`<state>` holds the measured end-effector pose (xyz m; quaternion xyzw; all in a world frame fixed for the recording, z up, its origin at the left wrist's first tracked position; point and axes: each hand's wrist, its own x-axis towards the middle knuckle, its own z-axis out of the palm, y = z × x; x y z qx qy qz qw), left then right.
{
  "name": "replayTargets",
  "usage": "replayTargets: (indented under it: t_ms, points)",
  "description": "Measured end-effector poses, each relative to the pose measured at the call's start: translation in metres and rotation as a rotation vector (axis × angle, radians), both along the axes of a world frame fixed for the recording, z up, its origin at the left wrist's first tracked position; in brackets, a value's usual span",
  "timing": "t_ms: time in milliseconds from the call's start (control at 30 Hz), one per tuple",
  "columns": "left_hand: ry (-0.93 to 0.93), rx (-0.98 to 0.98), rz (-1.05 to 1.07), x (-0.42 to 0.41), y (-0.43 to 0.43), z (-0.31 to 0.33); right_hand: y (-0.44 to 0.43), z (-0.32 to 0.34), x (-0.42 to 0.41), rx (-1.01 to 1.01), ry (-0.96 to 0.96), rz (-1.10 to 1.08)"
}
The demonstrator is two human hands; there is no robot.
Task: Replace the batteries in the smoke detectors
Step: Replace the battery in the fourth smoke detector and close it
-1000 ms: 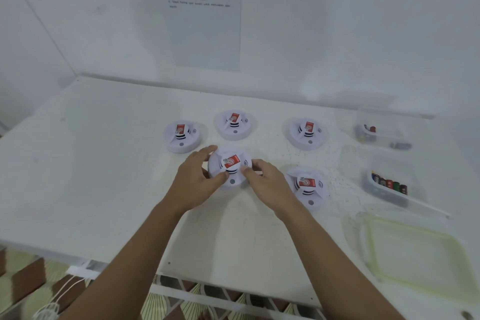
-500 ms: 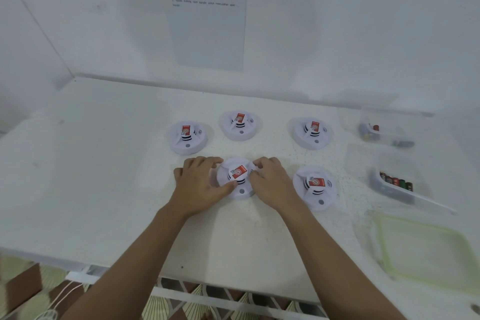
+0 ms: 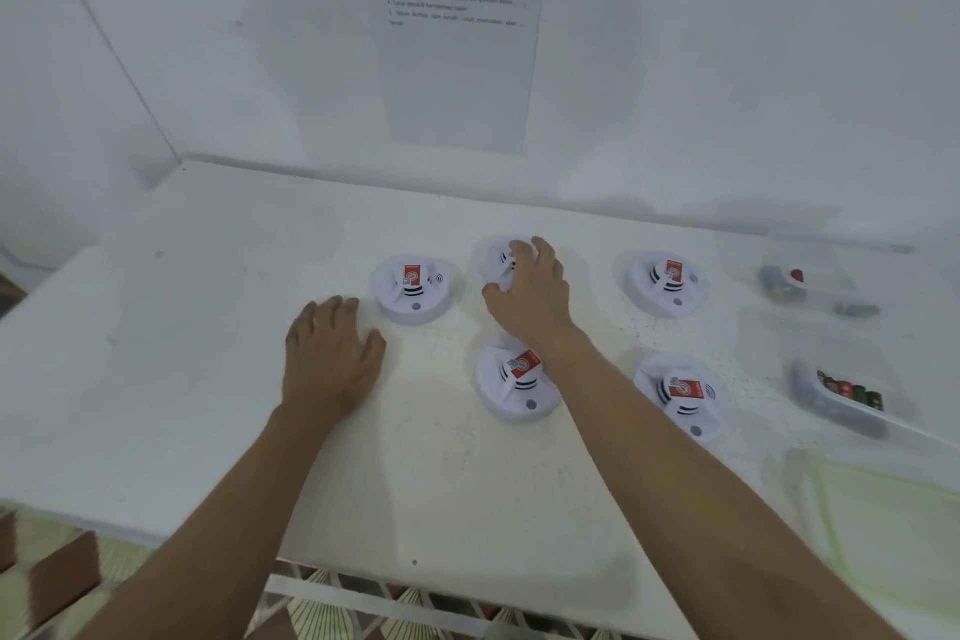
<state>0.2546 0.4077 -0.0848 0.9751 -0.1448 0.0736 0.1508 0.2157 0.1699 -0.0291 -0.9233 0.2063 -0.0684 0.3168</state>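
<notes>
the fingers (image 3: 525, 251) of the right hand (image 3: 535, 299) are curled over the back-middle smoke detector (image 3: 493, 259), which is grasped from above with the thumb at its near rim. the fingers (image 3: 332, 313) of the left hand (image 3: 330, 356) are released and laid on the table (image 3: 156, 379), just beside the back-left smoke detector (image 3: 413, 288). 3 more are set around: the front-middle smoke detector (image 3: 511, 387), the front-right smoke detector (image 3: 681, 398) and the back-right smoke detector (image 3: 665, 283). batteries (image 3: 849, 392) are kept in a clear tub (image 3: 831, 413) at the right.
</notes>
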Motion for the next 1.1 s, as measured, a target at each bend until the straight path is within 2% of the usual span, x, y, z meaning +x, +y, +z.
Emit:
replayTargets:
  t_ms: [133,233,367,533,700,900,1033,1100]
  points:
    - [-0.016,-0.032,0.020,0.004,0.002,-0.002,0.002,-0.006,0.023,-0.113,0.113,-0.059]
    - [-0.009,-0.051,0.026,0.005,0.002,-0.002,-0.001,-0.013,0.032,-0.081,0.171,-0.105]
    - [-0.024,-0.055,0.030,0.007,0.002,-0.003,-0.002,-0.014,0.039,-0.089,0.121,-0.164]
    - [-0.021,-0.052,0.038,0.010,0.004,-0.003,-0.001,-0.005,0.043,0.027,0.122,-0.168]
    - [0.008,-0.095,0.041,0.012,0.005,-0.001,0.011,0.007,0.023,0.220,-0.059,-0.158]
    - [0.041,-0.315,-0.023,0.011,0.011,0.009,0.024,0.029,-0.018,0.396,-0.353,-0.109]
    - [-0.049,-0.489,-0.122,-0.004,0.005,0.018,0.022,0.033,-0.048,0.504,-0.396,-0.042]
    - [-0.008,-0.630,-0.228,-0.015,-0.005,0.030,0.019,0.031,-0.062,0.556,-0.399,-0.024]
